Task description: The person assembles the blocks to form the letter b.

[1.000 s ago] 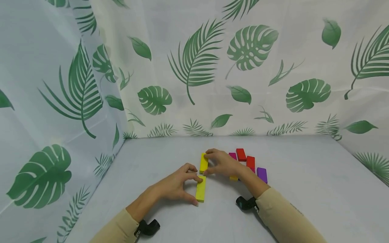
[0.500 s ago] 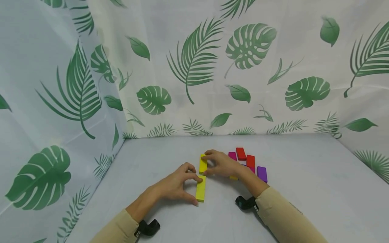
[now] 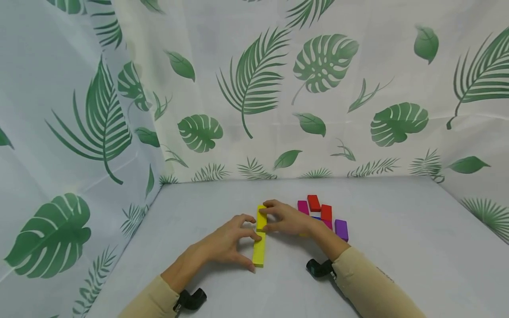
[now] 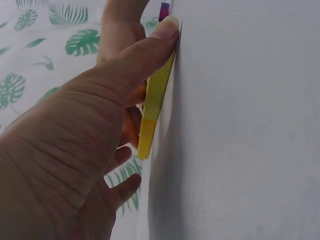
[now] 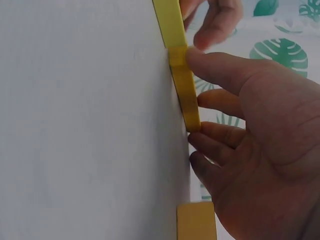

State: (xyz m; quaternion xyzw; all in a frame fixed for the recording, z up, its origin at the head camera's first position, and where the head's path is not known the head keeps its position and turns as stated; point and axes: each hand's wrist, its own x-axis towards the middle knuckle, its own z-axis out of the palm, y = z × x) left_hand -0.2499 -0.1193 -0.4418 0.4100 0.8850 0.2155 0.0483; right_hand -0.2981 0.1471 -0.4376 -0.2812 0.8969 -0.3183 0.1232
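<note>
Two yellow blocks lie end to end on the white table. My left hand (image 3: 230, 242) pinches the nearer, paler block (image 3: 259, 252) lengthwise, the thumb at its near end and the index finger on top toward the far end. The farther, deeper yellow block (image 3: 261, 219) is between the thumb and fingers of my right hand (image 3: 289, 219). In the right wrist view, that thumb rests at the end of the deeper yellow block (image 5: 185, 90) where it meets the paler block (image 5: 171, 22). In the left wrist view, the left thumb partly covers the paler block (image 4: 159, 87).
Right of the right hand lie red blocks (image 3: 313, 203), magenta ones (image 3: 303, 207) and a purple block (image 3: 341, 230). The right forearm partly hides this group. An orange-yellow block (image 5: 196, 222) shows below the right hand in the right wrist view. A leaf-print cloth (image 3: 254, 132) hangs behind.
The farther yellow block has shifted slightly left and nearer with my right hand, narrowing the gap to the paler block. My left hand keeps its hold. The head view has shifted a little.
</note>
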